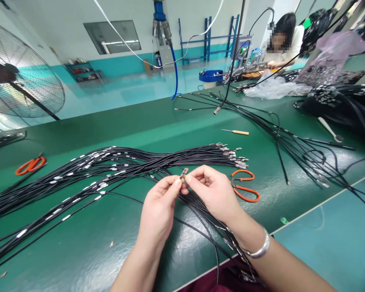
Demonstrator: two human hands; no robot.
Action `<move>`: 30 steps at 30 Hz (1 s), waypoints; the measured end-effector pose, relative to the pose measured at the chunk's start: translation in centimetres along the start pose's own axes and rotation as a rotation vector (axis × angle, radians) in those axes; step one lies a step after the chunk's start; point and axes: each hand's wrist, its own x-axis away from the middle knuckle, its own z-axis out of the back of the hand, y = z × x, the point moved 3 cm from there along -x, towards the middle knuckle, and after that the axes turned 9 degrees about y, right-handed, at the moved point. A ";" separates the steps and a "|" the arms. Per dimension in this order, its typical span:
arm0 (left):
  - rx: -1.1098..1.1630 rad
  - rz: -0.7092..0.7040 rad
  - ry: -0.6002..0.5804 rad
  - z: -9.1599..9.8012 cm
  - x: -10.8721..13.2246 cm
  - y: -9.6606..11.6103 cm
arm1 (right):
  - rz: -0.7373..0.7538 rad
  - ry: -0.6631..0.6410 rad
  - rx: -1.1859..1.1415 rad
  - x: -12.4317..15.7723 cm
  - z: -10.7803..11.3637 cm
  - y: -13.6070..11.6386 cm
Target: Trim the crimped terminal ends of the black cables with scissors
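In the middle of the head view, my left hand (pixel 160 202) pinches a small metal cable connector (pixel 184 173) between thumb and forefinger. My right hand (pixel 211 190), with a silver bangle (pixel 261 247) on its wrist, closes thumb and fingertips on the same piece from the other side. Fingers hide the connector's lower part and where its cable joins. Just beyond the hands lies a bundle of black cables (pixel 158 159), its metal-tipped ends (pixel 235 157) pointing right. More black cables (pixel 207 221) run under my hands towards the near edge. Orange-handled scissors (pixel 246 193) rest right of my right hand.
A second orange-handled tool (pixel 32 165) lies far left. A yellow-handled pick (pixel 240 132), loose black cables (pixel 261 121) and a white-handled brush (pixel 330 129) are on the green table (pixel 115 129). A hose (pixel 231 73) hangs over it. A co-worker (pixel 284 40) sits at back right.
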 end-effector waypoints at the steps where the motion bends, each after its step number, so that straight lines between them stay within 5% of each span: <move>1: 0.012 0.008 -0.005 0.0 0.0 0.0 | -0.002 -0.005 -0.002 0.0 0.0 0.0; 23: 0.003 0.065 -0.129 -0.6 -0.3 1.1 | 0.006 -0.084 0.051 -1.2 0.3 0.5; 30: 0.009 0.016 -0.100 -0.2 -0.9 1.9 | -0.026 -0.008 0.107 -1.7 1.5 0.9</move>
